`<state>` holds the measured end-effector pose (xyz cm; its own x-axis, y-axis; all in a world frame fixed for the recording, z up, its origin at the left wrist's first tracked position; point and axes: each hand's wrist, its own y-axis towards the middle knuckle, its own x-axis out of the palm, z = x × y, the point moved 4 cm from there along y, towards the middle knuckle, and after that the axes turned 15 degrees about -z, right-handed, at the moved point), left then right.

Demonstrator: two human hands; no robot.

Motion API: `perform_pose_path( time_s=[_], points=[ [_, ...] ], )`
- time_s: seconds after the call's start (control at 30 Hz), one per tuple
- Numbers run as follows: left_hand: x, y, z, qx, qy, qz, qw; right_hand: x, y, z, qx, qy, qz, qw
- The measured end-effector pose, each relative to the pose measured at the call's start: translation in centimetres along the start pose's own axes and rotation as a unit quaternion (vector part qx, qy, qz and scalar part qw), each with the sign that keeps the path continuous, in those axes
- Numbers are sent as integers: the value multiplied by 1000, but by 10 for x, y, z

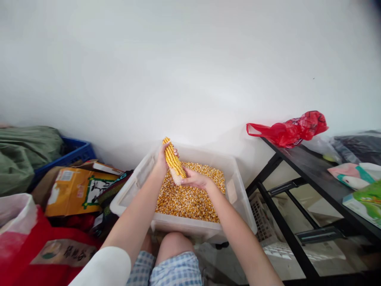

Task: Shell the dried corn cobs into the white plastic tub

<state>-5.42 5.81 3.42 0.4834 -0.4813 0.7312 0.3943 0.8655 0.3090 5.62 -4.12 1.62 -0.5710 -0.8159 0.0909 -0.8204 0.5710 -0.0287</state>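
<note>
An ear of corn (172, 158) is held at a tilt above a translucent plastic bin (235, 190). Yellow kernels cover most of it, while its lower end shows bare pale cob. My left hand (162, 158) is closed around the upper part, with fingertips showing on the far side. Lower down, my right hand (195, 178) grips the ear near the bare end, its thumb and fingers against the cob. Beneath both hands, loose corn kernels (190, 202) fill the bottom of the bin.
A black-framed table (315, 174) stands to the right, bearing a red plastic bag (297, 129) and a green packet (367, 200). On the left are a blue crate (79, 150), an orange cardboard box (73, 190) and a red bag (35, 246). A white wall (190, 71) rises behind the bin.
</note>
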Motion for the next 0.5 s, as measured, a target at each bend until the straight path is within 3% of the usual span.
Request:
perform_pose_path(
  time_s=[0.1, 0.33, 0.5],
  points=[
    [0, -2, 2, 12, -6, 8, 1000, 1, -3, -2, -11, 3, -13, 1000],
    [-3, -1, 1, 11, -7, 26, 1000, 1, 5, 0, -49, -139, 128, 981],
    [-9, 4, 2, 4, -11, 51, 999, -5, 1, -2, -14, 22, 56, 998]
  ],
)
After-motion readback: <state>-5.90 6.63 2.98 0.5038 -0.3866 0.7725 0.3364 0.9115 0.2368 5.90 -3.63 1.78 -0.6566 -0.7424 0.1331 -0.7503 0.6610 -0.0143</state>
